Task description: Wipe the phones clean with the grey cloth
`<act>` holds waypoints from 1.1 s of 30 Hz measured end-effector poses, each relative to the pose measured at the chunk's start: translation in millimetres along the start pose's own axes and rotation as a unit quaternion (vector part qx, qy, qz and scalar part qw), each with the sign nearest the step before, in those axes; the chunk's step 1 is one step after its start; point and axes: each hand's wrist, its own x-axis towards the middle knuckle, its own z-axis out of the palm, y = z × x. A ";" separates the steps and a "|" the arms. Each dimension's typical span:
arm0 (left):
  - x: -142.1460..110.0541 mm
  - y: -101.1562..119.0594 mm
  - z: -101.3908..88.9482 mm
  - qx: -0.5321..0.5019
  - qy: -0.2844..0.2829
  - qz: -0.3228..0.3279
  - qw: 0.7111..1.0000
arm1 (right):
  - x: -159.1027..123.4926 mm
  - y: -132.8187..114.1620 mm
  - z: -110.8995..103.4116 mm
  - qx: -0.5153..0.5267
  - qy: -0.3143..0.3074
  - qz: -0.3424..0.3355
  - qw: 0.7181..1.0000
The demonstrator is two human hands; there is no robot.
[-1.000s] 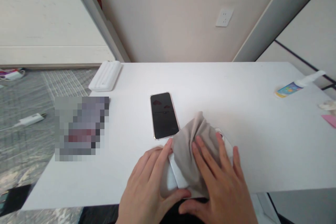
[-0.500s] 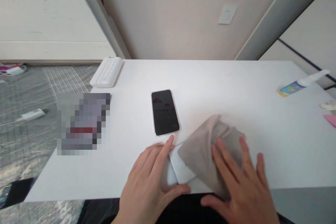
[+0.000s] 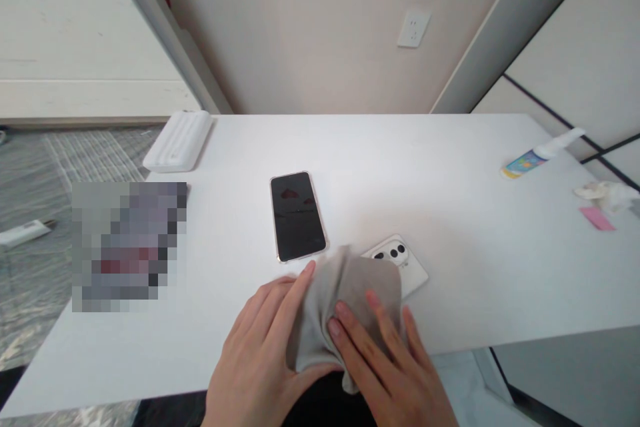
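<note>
A white phone (image 3: 400, 263) lies face down near the table's front edge, its camera cluster showing. A grey cloth (image 3: 345, 293) covers most of it. My right hand (image 3: 385, 367) lies flat on the cloth, fingers stretched out, pressing it onto the phone. My left hand (image 3: 260, 360) rests beside the phone's left side, fingers extended along the cloth's edge and thumb under its near corner. A second phone (image 3: 297, 215) with a black screen lies face up just beyond my left fingertips.
A white ribbed case (image 3: 177, 140) sits at the white table's (image 3: 450, 200) back left. A small spray bottle (image 3: 535, 155), crumpled tissue (image 3: 607, 195) and a pink slip (image 3: 597, 219) lie at the right. A blurred-out patch (image 3: 129, 245) lies at left.
My right hand has slid the cloth back left over the white phone, uncovering its camera end. The view shifted slightly to the right.
</note>
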 end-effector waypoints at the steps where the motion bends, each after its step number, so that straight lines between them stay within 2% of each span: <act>1: 0.2 -0.8 0.3 0.002 -0.001 0.003 1.000 | 1.5 -0.5 0.3 0.000 -0.002 -0.004 1.000; 2: 0.3 -1.3 0.6 0.004 -0.001 0.005 1.000 | 2.1 2.4 -0.6 -0.008 -0.009 0.015 1.000; 5: 0.9 -2.1 1.3 0.010 0.005 0.009 1.000 | 0.5 18.8 -7.1 -0.055 -0.034 0.135 0.989; 7: 1.2 -3.0 1.7 0.019 0.003 0.015 1.000 | 1.1 21.3 -8.6 -0.072 -0.035 0.162 0.983; 12: -0.1 -6.8 2.9 0.031 0.001 0.027 0.999 | 13.6 -1.0 2.0 -0.029 -0.007 0.002 1.000; 13: -0.5 -7.1 3.0 0.029 0.001 0.028 0.999 | 15.7 -1.1 2.7 -0.027 -0.010 0.004 1.000; 17: -1.0 -6.7 3.2 0.027 0.007 0.033 0.999 | 19.2 13.5 -2.2 -0.058 -0.040 0.129 0.989; 18: -0.8 -6.5 3.2 0.028 0.009 0.034 0.999 | 19.8 15.2 -3.1 -0.069 -0.040 0.142 0.987; 19: -0.4 -6.5 3.2 0.029 0.011 0.035 0.999 | 20.6 14.9 -3.0 -0.071 -0.034 0.134 0.988; 23: 1.9 -7.6 3.3 0.031 0.018 0.036 0.999 | 23.8 7.6 2.5 -0.035 0.002 0.021 0.999; 25: 3.0 -8.5 3.4 0.030 0.023 0.045 0.998 | 23.7 11.8 3.1 -0.044 -0.002 0.041 0.998; 28: 4.2 -9.4 3.6 0.031 0.030 0.057 0.997 | 22.6 21.4 2.1 -0.092 -0.011 0.120 0.989; 29: 4.5 -9.6 3.7 0.033 0.032 0.059 0.997 | 22.7 21.6 2.7 -0.100 -0.009 0.117 0.988; 33: 5.1 -10.5 4.0 0.047 0.030 0.072 0.996 | 25.7 11.8 7.8 -0.068 0.025 -0.018 0.997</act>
